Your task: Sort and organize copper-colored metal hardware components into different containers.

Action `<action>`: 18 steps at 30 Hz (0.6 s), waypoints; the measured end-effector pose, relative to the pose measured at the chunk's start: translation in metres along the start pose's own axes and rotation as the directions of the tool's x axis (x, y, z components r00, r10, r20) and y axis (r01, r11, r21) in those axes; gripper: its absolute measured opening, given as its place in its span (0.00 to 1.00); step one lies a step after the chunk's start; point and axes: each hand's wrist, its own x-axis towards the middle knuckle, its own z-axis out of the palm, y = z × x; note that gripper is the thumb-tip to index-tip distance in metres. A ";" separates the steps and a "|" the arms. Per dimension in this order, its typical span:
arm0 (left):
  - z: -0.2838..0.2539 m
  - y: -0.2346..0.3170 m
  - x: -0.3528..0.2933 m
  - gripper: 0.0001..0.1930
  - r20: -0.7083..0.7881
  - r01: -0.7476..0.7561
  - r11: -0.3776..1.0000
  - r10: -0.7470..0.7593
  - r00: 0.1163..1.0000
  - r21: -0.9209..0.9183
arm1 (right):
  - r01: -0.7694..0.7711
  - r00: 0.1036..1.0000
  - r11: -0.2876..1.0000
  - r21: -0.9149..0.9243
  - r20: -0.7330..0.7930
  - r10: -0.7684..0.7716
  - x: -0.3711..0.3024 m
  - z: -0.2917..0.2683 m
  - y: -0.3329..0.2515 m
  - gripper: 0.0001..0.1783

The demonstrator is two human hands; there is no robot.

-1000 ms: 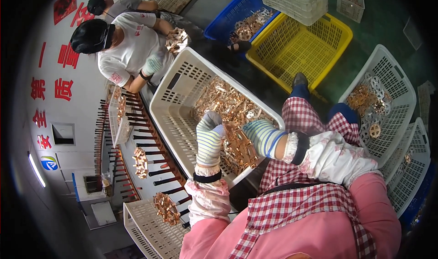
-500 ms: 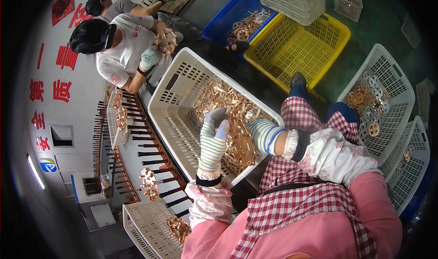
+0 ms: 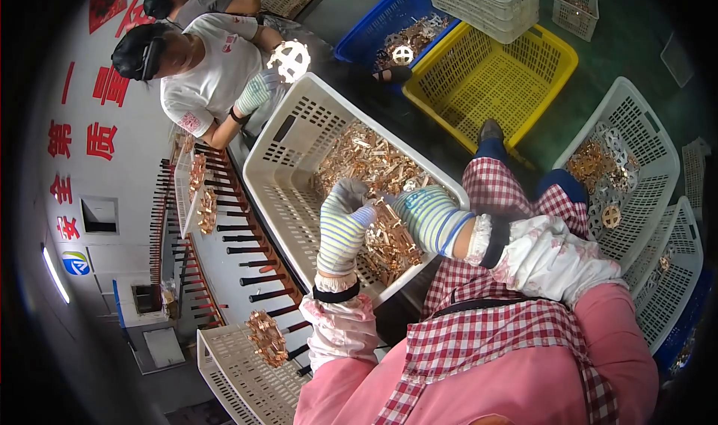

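Observation:
Both my hands wear white gloves with blue and green stripes, over a white basket [image 3: 278, 200] of small copper-coloured metal pieces [image 3: 366, 156]. My left hand [image 3: 345, 227] has its fingers curled at the left edge of a round copper-coloured part with raised clips [image 3: 391, 234]. From the right, my right hand [image 3: 430, 217] grips the same part, its fingertips partly hidden behind it. The part is tilted above the loose pieces.
Left of the basket runs a rack of dark rods [image 3: 254, 263] bearing similar round parts [image 3: 267, 338]. A co-worker [image 3: 213, 66] holds a bright spoked disc [image 3: 290, 60]. Yellow [image 3: 490, 73] and blue [image 3: 359, 40] crates stand ahead; white baskets [image 3: 628, 137] of metal parts are at right.
My left fingers have come down and closed in on the round part; my right hand stays nearly in place. Parts on the rack have shifted nearer. The co-worker's disc has turned its face.

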 end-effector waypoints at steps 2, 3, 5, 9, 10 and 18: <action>0.010 0.003 -0.001 0.12 -0.083 0.002 1.000 -0.003 0.997 -0.006 | 0.029 0.999 1.000 0.004 -0.037 -0.028 0.000 0.010 0.008 0.35; 0.006 -0.001 -0.001 0.11 -0.138 -0.062 0.998 0.065 0.988 0.022 | 0.051 0.998 0.999 -0.001 -0.023 -0.051 0.000 0.011 0.009 0.25; 0.002 -0.001 -0.001 0.10 -0.201 -0.130 0.987 0.148 0.968 0.099 | 0.124 0.991 0.986 0.114 -0.070 -0.117 -0.001 0.026 0.029 0.13; 0.003 0.003 -0.001 0.06 -0.152 -0.116 0.989 0.130 0.980 0.097 | 0.117 0.991 0.993 0.024 -0.073 -0.115 -0.003 0.026 0.027 0.17; 0.010 0.003 -0.001 0.06 -0.151 -0.114 0.989 0.128 0.980 0.096 | 0.129 0.990 0.991 0.018 -0.054 -0.128 -0.002 0.026 0.026 0.16; 0.021 0.000 0.000 0.07 -0.072 -0.012 0.999 0.014 0.997 0.032 | 0.199 0.976 0.980 0.014 -0.098 -0.196 -0.001 0.020 0.022 0.12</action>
